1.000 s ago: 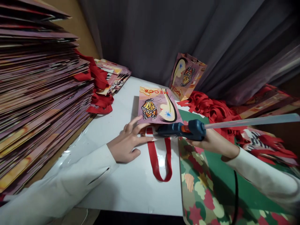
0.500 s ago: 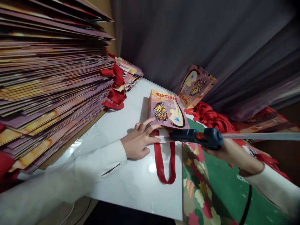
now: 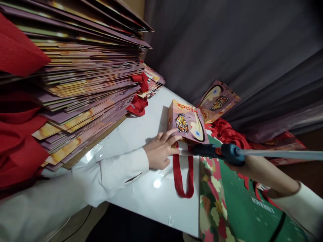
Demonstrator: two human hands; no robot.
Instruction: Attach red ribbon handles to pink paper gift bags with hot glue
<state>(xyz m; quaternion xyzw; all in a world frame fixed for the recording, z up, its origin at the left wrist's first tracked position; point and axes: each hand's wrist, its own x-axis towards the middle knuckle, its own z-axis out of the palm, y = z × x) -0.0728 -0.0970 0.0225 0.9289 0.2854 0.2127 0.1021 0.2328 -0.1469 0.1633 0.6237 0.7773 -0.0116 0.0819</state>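
Observation:
A paper bag [image 3: 188, 122] with a butterfly print lies on the white table, its mouth toward me. A red ribbon handle [image 3: 177, 178] loops out of the mouth, with a white strip [image 3: 183, 148] at its ends. My left hand [image 3: 160, 152] rests at the left corner of the mouth, fingers stretched apart, touching the bag's edge and the strip. In my right hand [image 3: 248, 165] is a dark blue glue gun [image 3: 229, 153], a long pale glue stick [image 3: 280, 154] poking from its rear. The gun's tip is hidden near the bag's mouth.
Tall stacks of flat bags [image 3: 101, 77] with red ribbons rise at the left. Another butterfly bag [image 3: 219, 101] leans by the grey curtain [image 3: 227, 40]. Red ribbons [image 3: 228, 132] heap at the right, beside a green bag [image 3: 242, 201]. A black cord [image 3: 279, 225] runs at lower right.
My view has turned slightly left, so the table and bags appear farther right. Both hands, the bag and the glue gun keep nearly the same places relative to each other.

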